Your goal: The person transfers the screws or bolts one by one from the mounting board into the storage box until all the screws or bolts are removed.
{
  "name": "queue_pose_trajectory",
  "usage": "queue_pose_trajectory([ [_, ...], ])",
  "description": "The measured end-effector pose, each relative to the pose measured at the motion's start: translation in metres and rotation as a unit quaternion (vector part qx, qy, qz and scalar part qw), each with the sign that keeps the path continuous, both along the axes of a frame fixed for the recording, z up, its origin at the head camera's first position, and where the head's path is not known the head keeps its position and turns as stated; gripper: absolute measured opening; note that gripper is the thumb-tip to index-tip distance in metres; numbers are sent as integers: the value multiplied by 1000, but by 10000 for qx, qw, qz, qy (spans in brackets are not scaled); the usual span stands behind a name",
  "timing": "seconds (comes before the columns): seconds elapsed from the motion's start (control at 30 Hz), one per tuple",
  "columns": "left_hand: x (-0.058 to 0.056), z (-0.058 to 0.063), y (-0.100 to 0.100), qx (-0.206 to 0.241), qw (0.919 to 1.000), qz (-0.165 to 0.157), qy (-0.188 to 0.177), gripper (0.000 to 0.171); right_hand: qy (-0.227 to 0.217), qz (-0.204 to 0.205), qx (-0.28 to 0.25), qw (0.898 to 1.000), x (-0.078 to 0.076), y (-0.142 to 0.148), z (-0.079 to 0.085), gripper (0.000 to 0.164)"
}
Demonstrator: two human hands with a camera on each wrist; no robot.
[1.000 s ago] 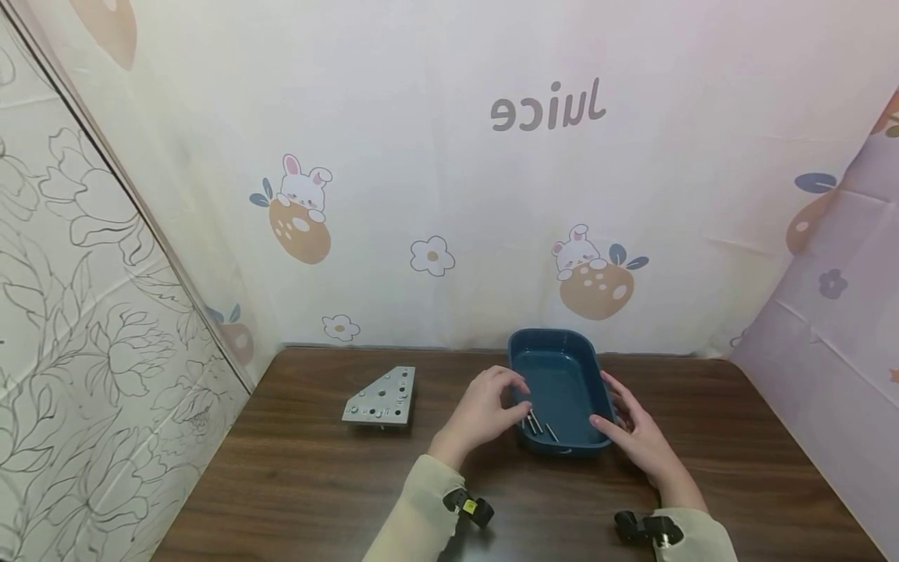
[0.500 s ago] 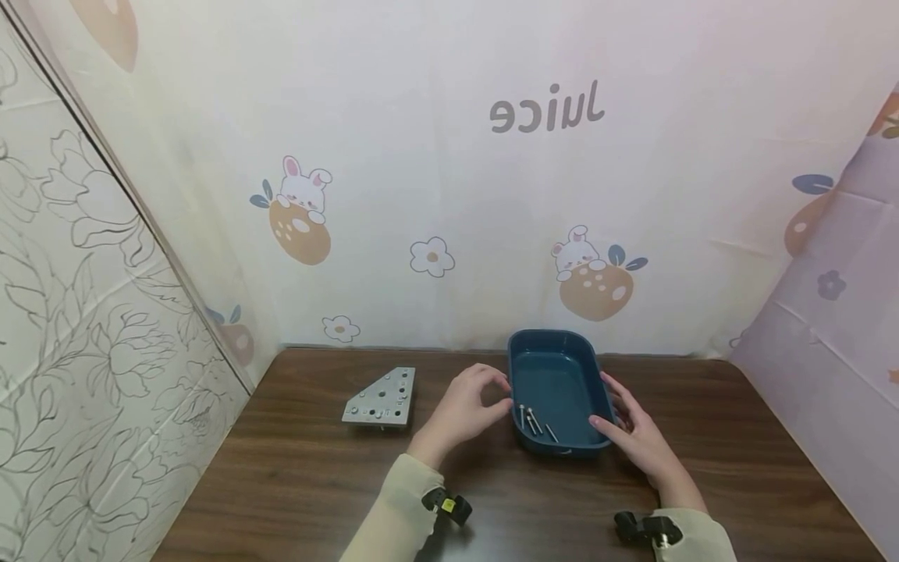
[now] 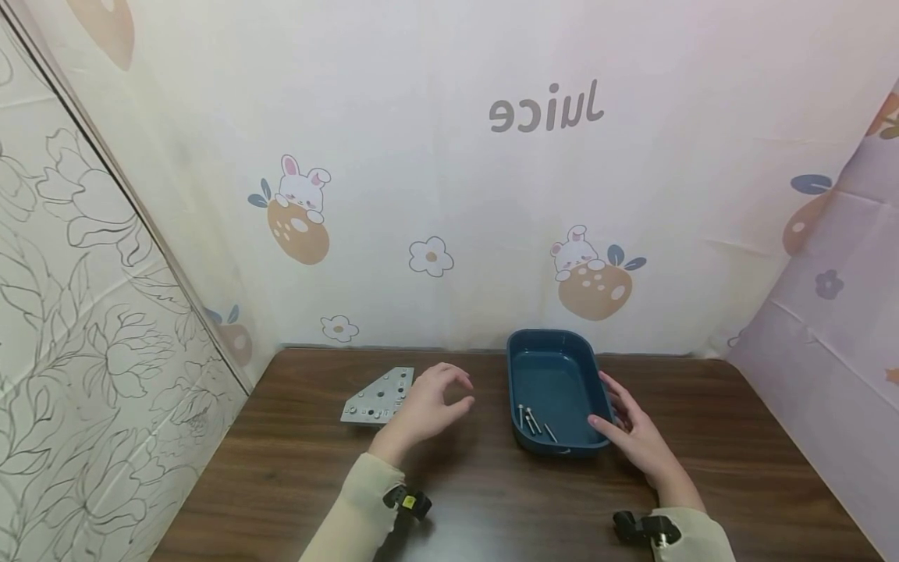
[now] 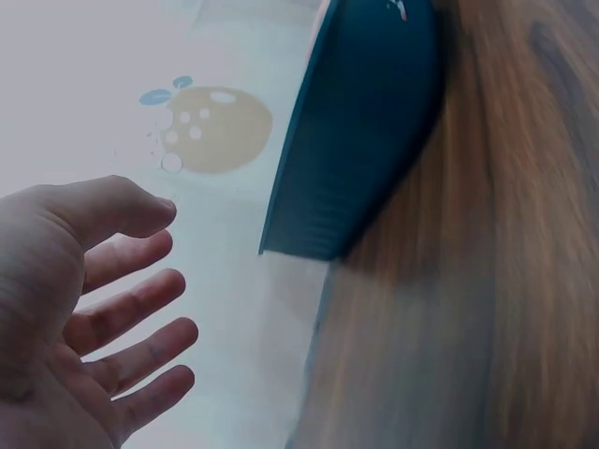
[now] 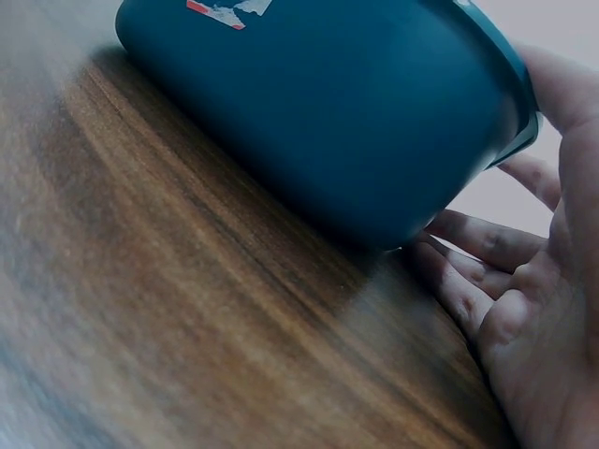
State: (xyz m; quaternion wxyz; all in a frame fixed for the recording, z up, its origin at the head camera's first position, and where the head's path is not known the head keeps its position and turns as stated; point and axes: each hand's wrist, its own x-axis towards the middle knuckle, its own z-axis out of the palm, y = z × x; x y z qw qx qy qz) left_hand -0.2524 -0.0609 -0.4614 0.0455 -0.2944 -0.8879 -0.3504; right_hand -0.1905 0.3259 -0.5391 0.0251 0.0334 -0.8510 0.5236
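Observation:
A dark blue rectangular bin [image 3: 558, 378] stands at the back of the wooden table. Several small metal screws or pins [image 3: 530, 420] lie in its near left corner. My right hand [image 3: 637, 437] holds the bin's near right side, thumb over the rim; in the right wrist view its fingers [image 5: 468, 271] lie along the outer wall. My left hand [image 3: 430, 406] is in the air left of the bin, its fingers apart and slightly bent, with nothing between them in the left wrist view. Behind it, partly covered by it, sits a grey metal plate [image 3: 375, 400] with a slanted corner and several holes.
The brown wooden table [image 3: 477, 507] runs back to a white curtain [image 3: 435, 156] printed with rabbits, fruit and flowers. A flower-line panel [image 3: 98, 328] borders the left side, and a lilac cloth [image 3: 829, 375] borders the right. Black cameras sit on both wrists.
My left hand has moved left from over the bin to the metal plate's right edge. The right hand, the bin and the plate stay in place.

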Motion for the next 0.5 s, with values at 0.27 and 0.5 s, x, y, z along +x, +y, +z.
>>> queue_pose_trajectory([
  [0.27,2,-1,-20,-68,9994,-261,224,13,5,-18,33,10000,0,1,0,79],
  [0.5,2,2,-35,19,9987,-338,380,15,1,-9,-10,10000,0,0,0,79],
])
